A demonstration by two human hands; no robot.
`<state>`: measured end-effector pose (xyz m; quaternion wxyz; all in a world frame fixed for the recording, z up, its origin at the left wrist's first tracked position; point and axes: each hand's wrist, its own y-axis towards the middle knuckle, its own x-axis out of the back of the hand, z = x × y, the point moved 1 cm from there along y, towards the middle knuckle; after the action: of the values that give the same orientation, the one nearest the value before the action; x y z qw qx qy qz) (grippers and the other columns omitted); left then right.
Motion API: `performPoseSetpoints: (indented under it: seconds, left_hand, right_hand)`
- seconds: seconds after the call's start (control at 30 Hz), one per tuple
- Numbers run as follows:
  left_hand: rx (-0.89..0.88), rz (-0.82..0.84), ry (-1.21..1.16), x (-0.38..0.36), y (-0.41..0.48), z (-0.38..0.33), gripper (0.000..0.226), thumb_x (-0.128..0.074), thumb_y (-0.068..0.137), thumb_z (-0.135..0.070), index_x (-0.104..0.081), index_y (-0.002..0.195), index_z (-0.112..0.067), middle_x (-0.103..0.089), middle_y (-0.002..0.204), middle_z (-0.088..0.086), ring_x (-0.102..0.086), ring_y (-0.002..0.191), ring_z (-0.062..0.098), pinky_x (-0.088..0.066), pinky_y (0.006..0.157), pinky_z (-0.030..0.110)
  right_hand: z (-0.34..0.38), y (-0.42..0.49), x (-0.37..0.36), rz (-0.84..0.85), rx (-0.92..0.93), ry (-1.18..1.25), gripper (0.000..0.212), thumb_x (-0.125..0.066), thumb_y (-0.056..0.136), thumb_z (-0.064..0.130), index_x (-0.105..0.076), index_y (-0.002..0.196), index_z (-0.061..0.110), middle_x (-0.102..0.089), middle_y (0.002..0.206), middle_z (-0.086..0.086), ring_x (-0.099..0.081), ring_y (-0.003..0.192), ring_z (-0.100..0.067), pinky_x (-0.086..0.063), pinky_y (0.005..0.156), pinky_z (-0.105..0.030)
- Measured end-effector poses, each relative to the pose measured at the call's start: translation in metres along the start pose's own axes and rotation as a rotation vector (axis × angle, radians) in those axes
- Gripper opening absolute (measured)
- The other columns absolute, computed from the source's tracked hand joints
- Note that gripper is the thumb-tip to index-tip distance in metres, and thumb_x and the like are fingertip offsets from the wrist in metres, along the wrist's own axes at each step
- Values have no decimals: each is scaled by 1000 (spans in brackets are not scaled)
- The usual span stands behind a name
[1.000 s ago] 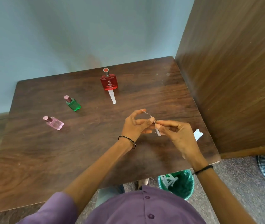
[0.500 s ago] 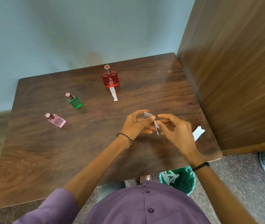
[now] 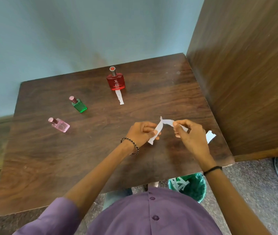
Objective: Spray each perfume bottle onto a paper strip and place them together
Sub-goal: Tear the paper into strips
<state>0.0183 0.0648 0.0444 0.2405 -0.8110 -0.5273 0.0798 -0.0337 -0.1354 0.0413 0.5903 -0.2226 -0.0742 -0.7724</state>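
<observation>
Three perfume bottles stand on the wooden table (image 3: 67,167): a red one (image 3: 115,81) at the back, a green one (image 3: 79,106) left of it, and a pink one (image 3: 60,125) nearest the left edge. A white paper strip (image 3: 119,97) lies just in front of the red bottle. Over the table's right half, my left hand (image 3: 142,133) and my right hand (image 3: 191,134) each pinch one end of a white piece of paper (image 3: 162,123), which arches up between them and is split partway along.
A larger white paper scrap (image 3: 210,136) lies by the table's right edge. A brown wooden cabinet side (image 3: 247,73) rises along the right. Below the table's front edge stands a green bin (image 3: 190,186) holding paper scraps. A pale wall lies behind.
My hands have drawn apart, pulling the paper wider so it tears along its length and arches between them. The bottles and the strip by the red bottle have stayed put.
</observation>
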Motion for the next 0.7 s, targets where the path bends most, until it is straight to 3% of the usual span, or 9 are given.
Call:
performPoseSetpoints:
  seconds: [0.17,0.3,0.4,0.47,0.57,0.7]
  left_hand:
    - [38,54,244,3,0,6,15,-64,92,0,-74,97,-9,-78,95,14,-76,84,22,-59,78,39]
    - [116,91,385,2,2,12,18,-63,89,0,-76,100,-5,-79,91,13,-76,84,18,-59,83,37]
    - [178,107,264,2,1,15,21,-62,91,6,-70,110,5,-75,104,24,-74,71,15,-60,78,32]
    - [196,94,158,2,0,16,28,-61,91,11,-62,118,11,-71,110,30,-72,60,6,-58,67,25]
    - [212,82,59,-3,0,14,38,-63,90,13,-54,126,8,-68,110,31,-72,57,7,-57,59,23]
    - [218,72,-4,-12,2,8,38,-65,88,13,-52,123,7,-67,113,32,-75,70,22,-58,59,24]
  right_hand:
    - [-21,11,9,28,-91,-116,18,-69,97,35,-76,91,19,-76,80,2,-73,79,-20,-61,82,-48]
    - [-35,19,22,-66,-149,-266,17,-64,100,28,-71,90,16,-72,81,-3,-70,81,-26,-51,75,-35]
    - [-45,22,41,-126,-214,-266,17,-65,99,27,-74,94,14,-75,86,-6,-70,86,-28,-52,81,-36]
    - [-52,21,49,-140,-267,-262,12,-68,95,24,-75,95,14,-76,92,-5,-67,86,-25,-48,74,-33]
    - [-61,16,55,-185,-357,-277,17,-73,89,22,-74,102,12,-76,97,-8,-64,84,-24,-41,63,-30]
    - [-74,6,55,-221,-425,-293,22,-73,89,21,-74,106,8,-76,108,-12,-67,105,-37,-47,85,-36]
